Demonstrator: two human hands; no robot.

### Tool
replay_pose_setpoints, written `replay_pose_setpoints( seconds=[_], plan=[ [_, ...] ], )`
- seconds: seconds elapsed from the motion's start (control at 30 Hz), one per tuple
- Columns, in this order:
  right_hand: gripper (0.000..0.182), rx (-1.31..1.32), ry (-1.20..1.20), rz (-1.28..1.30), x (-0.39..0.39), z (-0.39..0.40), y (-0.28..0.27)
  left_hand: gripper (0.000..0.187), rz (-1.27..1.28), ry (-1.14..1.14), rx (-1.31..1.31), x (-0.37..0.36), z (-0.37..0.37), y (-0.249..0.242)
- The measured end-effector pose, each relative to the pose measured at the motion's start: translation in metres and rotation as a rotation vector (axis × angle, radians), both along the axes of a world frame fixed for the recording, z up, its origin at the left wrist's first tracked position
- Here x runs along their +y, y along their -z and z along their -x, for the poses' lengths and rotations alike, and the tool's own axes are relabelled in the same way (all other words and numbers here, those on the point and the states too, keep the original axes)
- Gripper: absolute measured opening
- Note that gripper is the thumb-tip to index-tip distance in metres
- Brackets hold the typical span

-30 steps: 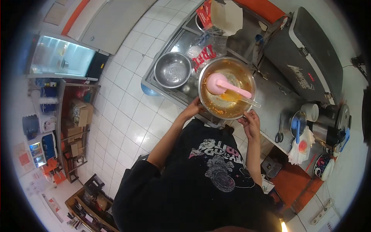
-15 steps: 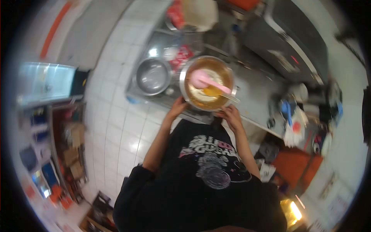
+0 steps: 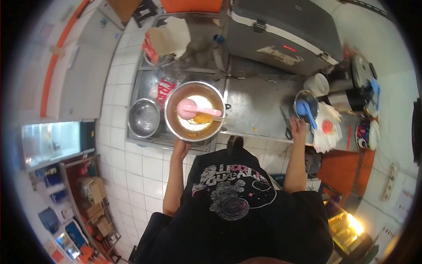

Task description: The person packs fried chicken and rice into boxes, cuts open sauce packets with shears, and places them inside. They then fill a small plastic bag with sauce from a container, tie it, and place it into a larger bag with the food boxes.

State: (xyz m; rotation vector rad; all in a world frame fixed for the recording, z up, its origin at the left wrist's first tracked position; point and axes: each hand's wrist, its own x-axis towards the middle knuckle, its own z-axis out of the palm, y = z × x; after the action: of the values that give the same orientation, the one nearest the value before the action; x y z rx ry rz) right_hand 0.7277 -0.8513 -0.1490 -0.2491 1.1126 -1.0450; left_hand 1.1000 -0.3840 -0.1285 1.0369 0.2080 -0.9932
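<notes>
My left hand (image 3: 181, 147) grips the near rim of a large metal mixing bowl (image 3: 169, 125), its fingers partly hidden beneath the bowl. In that bowl lie a pink scoop (image 3: 188, 108), a whitish substance (image 3: 193, 126) and a yellow lump (image 3: 202, 119). A thin see-through or metal handle sticks out past the bowl's right rim. Far to the right, my right hand (image 3: 299, 128) has its fingers at the near edge of a small metal bowl (image 3: 306, 93), apparently pinching it. A blue scoop (image 3: 303, 107) rests in this small bowl. Scissors (image 3: 287, 124) lie just left of my right hand.
An empty-looking metal bowl (image 3: 144, 118) stands left of the mixing bowl, near a red-lettered plastic packet (image 3: 165, 90). A big grey cooler box (image 3: 281, 39) takes up the counter's back. White papers (image 3: 327, 127) and a white cup (image 3: 316, 84) are at the right.
My right hand has left the mixing bowl and moved right to the small metal bowl. My left hand stays at the mixing bowl. The view has shifted.
</notes>
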Motion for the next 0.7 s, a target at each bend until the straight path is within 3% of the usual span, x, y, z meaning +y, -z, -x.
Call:
replay_pose_setpoints(
  seconds=[0.1,0.27,0.33,0.4,0.47,0.6,0.7],
  plan=[
    [0.022,0.014,-0.003,0.059,-0.024,-0.001,0.028,0.043,0.015,-0.079,0.05,-0.013,0.006,-0.022],
    [0.011,-0.075,-0.047,0.04,-0.028,-0.002,0.039,0.046,0.026,-0.149,-0.006,-0.021,0.012,-0.007],
    [0.008,0.077,-0.039,0.047,-0.02,-0.006,0.036,0.044,0.004,-0.186,0.017,-0.021,0.014,-0.002],
    [0.007,0.093,-0.12,0.075,-0.007,-0.013,0.018,0.041,0.009,-0.255,0.032,-0.024,0.013,0.002],
    [0.008,0.104,-0.365,0.055,0.007,-0.03,-0.014,0.041,-0.003,-0.261,0.026,-0.027,0.01,0.002],
    [0.012,0.124,-0.613,0.104,0.043,-0.112,-0.123,0.041,-0.044,-0.244,0.018,-0.024,-0.005,0.007],
    [0.019,0.088,-0.941,0.22,0.06,-0.179,-0.181,0.041,-0.004,-0.273,-0.007,-0.03,-0.016,0.0]
  ],
)
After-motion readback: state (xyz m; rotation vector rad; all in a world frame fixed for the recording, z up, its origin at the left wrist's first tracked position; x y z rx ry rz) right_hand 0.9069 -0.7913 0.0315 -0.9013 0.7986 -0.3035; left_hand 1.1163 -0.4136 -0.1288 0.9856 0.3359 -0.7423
